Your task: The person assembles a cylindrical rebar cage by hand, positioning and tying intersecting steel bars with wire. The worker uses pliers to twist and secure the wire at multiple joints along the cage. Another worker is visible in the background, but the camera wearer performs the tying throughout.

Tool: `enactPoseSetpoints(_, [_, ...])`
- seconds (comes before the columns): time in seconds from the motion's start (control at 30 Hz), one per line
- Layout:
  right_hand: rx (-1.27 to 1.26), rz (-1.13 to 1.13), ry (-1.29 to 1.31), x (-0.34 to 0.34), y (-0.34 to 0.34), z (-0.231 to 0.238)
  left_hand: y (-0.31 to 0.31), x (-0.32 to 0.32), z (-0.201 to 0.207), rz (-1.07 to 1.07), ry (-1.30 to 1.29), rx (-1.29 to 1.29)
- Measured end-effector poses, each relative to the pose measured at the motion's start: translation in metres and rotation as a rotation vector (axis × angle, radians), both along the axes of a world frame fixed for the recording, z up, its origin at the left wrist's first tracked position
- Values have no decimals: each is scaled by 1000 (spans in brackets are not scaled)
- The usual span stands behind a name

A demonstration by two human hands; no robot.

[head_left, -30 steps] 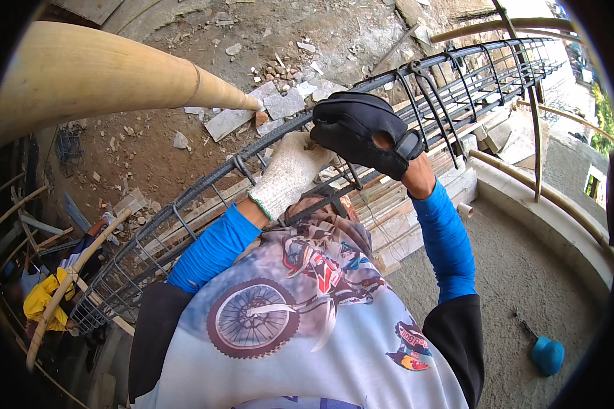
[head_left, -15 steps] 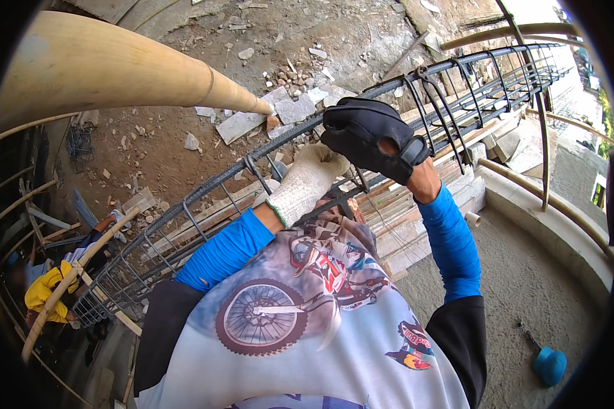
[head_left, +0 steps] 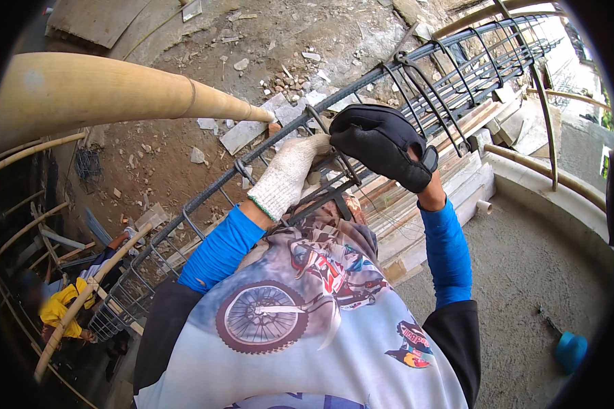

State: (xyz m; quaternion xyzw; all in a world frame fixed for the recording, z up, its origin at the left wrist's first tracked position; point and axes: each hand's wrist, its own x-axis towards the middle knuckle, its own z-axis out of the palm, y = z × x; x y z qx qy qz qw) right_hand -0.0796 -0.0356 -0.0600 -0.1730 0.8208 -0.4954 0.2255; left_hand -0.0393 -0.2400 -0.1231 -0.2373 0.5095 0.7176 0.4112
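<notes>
A long cage of steel reinforcing bars [head_left: 218, 178] runs slantwise in front of my body, from lower left to upper right. My left hand [head_left: 288, 176], in a white knit glove, is closed, its fingertips beside a square stirrup [head_left: 350, 170] on the cage. Against it, my right hand [head_left: 381, 144] in a black glove is closed too, over the same stirrup. What either hand pinches is hidden. Thin wires [head_left: 374, 204] show below the right hand. Pincers [head_left: 431, 88] with long dark handles hang on the top bar, just right of my right hand.
A thick bamboo pole [head_left: 136, 88] juts in from the left. Timber boards [head_left: 416, 235] lie under the cage. At right are a concrete ledge [head_left: 549, 194] and a blue object with a thin stem [head_left: 570, 351]. A person in yellow [head_left: 65, 303] is at lower left, near bamboo poles.
My left fingers have shifted slightly left, out from under the right hand, baring more of the stirrup. Both hands stay at the same part of the cage. The view has tilted slightly.
</notes>
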Motion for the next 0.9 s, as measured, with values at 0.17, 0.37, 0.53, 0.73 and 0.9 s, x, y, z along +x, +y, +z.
enactPoseSetpoints(0.17, [-2, 39, 69, -1, -3, -2, -2, 1, -4, 67, -22, 16])
enactPoseSetpoints(0.37, [14, 61, 92, 0, -6, -5, -6, 1, -5, 124, -99, 18])
enactPoseSetpoints(0.53, [-46, 43, 156, 7, 0, -7, -1, -3, -2, 103, 91, -24])
enactPoseSetpoints(0.73, [-214, -227, 22, 44, 12, -14, -6, -3, 6, 78, -5, -26])
enactPoseSetpoints(0.9, [-501, -596, -281, 80, 7, -32, -7, -6, 5, 10, -22, -31])
